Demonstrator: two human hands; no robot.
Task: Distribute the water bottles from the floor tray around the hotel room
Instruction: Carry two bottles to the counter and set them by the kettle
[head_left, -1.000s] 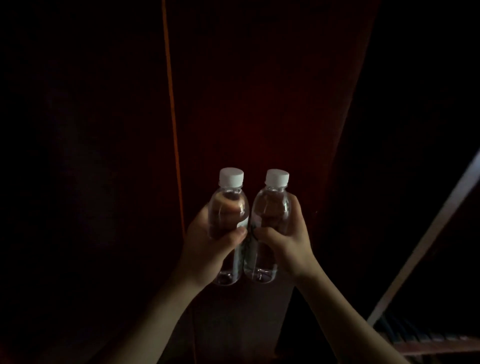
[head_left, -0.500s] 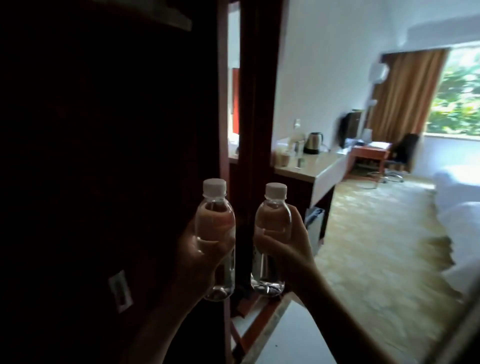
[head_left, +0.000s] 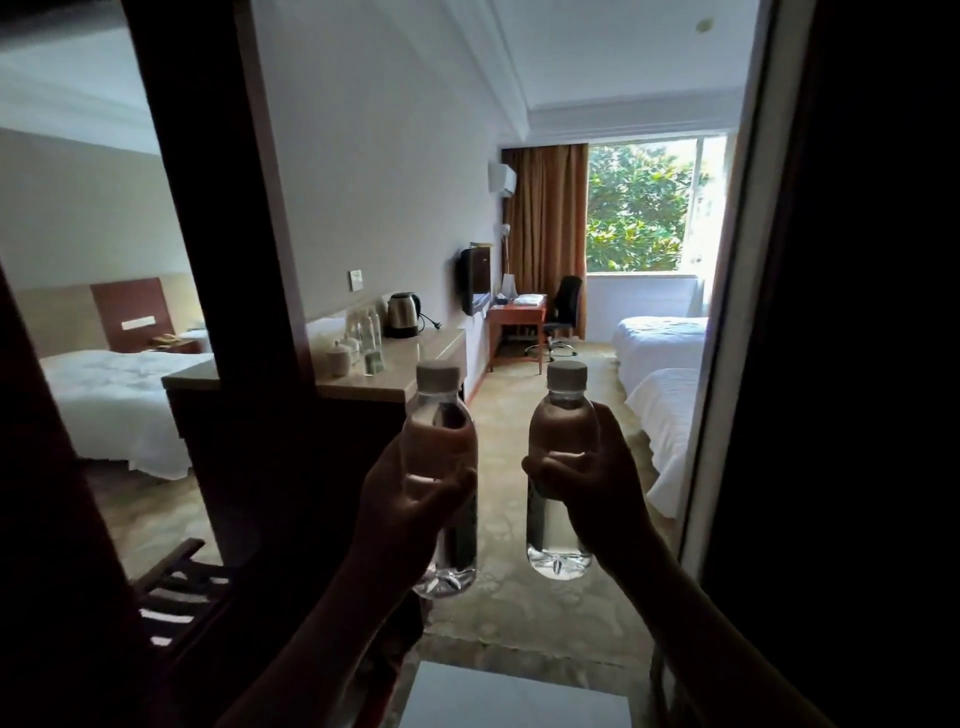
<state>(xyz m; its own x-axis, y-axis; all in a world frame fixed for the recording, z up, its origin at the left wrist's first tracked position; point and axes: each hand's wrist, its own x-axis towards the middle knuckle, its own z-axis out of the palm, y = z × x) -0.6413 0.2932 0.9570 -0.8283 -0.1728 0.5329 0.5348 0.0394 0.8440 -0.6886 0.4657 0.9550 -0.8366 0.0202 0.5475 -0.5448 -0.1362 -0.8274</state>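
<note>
A steel kettle (head_left: 402, 314) stands on the long counter (head_left: 410, 358) by the wall. Beyond, a black office chair (head_left: 563, 312) sits at the wooden desk (head_left: 517, 314), brown curtain (head_left: 545, 218) behind.

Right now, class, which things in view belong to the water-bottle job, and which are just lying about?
Part of the job:
left hand
right hand
left bottle
right bottle
counter

Just lying about:
kettle
office chair
desk
curtain

Both arms reach forward and up. The left hand (head_left: 410, 499) and the right hand (head_left: 597, 488) are apart, each with fingers closed around a bottle.
</note>
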